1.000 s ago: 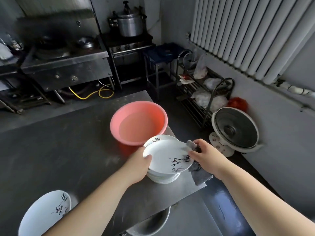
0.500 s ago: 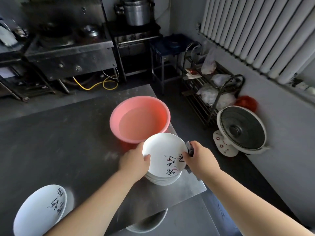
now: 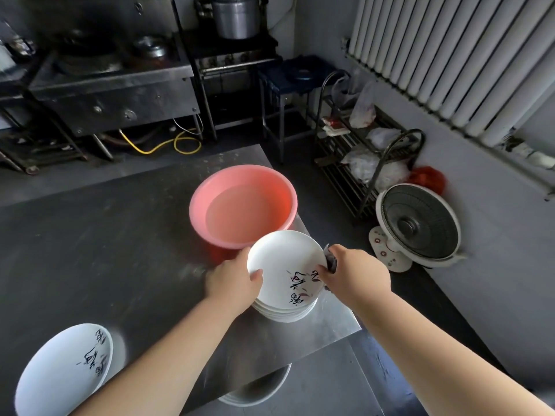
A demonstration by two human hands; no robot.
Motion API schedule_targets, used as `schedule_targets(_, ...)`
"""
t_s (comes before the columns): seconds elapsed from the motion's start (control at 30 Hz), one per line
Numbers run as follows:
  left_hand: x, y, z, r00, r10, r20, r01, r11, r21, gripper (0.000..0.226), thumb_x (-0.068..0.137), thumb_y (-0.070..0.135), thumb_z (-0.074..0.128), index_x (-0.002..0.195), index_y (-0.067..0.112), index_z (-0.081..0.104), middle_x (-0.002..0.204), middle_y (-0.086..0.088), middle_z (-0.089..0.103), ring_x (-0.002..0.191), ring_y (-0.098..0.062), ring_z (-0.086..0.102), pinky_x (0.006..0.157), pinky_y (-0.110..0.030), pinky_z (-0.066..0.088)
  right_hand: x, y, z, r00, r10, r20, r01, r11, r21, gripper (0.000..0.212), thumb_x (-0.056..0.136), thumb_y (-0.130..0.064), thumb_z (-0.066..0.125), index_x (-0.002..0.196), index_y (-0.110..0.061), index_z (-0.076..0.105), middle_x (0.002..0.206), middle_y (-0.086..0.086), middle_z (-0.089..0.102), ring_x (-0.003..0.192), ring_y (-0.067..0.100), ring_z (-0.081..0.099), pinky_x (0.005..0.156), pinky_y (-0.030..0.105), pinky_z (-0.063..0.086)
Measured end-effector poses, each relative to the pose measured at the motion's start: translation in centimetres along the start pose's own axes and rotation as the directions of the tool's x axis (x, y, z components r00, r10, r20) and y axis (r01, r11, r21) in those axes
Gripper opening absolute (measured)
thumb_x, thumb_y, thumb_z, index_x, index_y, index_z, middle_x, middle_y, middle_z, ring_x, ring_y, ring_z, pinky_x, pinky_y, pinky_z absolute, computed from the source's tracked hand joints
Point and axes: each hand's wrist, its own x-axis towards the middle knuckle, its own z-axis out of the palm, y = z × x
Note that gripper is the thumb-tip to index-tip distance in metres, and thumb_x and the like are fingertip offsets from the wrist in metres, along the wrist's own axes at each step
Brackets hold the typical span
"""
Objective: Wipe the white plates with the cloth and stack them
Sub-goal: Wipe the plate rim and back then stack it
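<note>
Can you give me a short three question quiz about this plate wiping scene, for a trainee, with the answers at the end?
1. True or false: the pink basin is tipped on its side.
2. Which hand has the grey cloth in its grip? A. the left hand B. the right hand C. neither
3. Fill in: the top plate sits on a ____ of white plates near the table's right edge.

Key
1. False; it stands upright on the table, beyond the stack.
2. B; the cloth shows at that hand against the plate's right rim.
3. Stack.
</note>
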Motion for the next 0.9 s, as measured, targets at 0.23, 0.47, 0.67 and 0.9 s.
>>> schedule_targets(0.23, -0.6, -3.2, -2.9, 0.999, -0.036, 0.006, 0.037, 0.992, -0.124, 0.063, 0.095, 0.067, 0.047, 0.15, 0.036, 0.046, 0.138, 0.004, 0.066, 0.124, -0.028, 0.063, 0.093, -0.04, 0.054, -0.5, -3.4, -2.9, 0.991, -0.079, -0.109, 0.073, 0.995, -0.061, 0.043, 0.08, -0.077, 0.049, 0.087, -0.034, 0.049, 0.068, -0.014, 0.052, 0.06, 0.009, 0.049, 0.048, 0.024, 0.027)
schedule_targets(0.47, -5.7, -15.0, -6.7, 0.963, -0.26, -0.064, 0.247, 0.956, -0.16, 0.057, 0.094, 0.069, 0.046, 0.143, 0.043, 0.051, 0.097, 0.012, 0.069, 0.103, -0.023, 0.068, 0.077, -0.031, 0.05, -1.2, -16.0, -0.7, 0.939, -0.342, -0.034, 0.343, 0.926, 0.157, 0.048, 0.083, -0.077, 0.041, 0.076, -0.03, 0.048, 0.056, -0.007, 0.061, 0.051, 0.007, 0.055, 0.048, 0.029, 0.041)
schedule_targets(0.67, -13.2, -27.4, -6.8, 0.872, -0.489, -0.037, 0.473, 0.858, -0.2, 0.048, 0.097, 0.062, 0.049, 0.141, 0.042, 0.052, 0.105, 0.013, 0.073, 0.104, -0.021, 0.068, 0.076, -0.031, 0.052, -3.0, -27.9, 4.4, 0.832, -0.539, 0.133, 0.523, 0.841, 0.139, 0.049, 0.087, -0.079, 0.046, 0.099, -0.033, 0.058, 0.08, -0.01, 0.069, 0.077, 0.016, 0.067, 0.062, 0.03, 0.053)
schedule_targets(0.9, -20.5, -37.3, -3.9, 0.735, -0.674, 0.069, 0.672, 0.712, -0.203, 0.056, 0.098, 0.057, 0.049, 0.148, 0.032, 0.048, 0.139, 0.003, 0.064, 0.12, -0.026, 0.064, 0.095, -0.037, 0.055, -6.8, -37.3, 11.7, 0.762, -0.567, 0.312, 0.537, 0.823, 0.185, 0.043, 0.082, -0.075, 0.044, 0.104, -0.039, 0.054, 0.087, -0.011, 0.068, 0.084, 0.02, 0.068, 0.064, 0.029, 0.047)
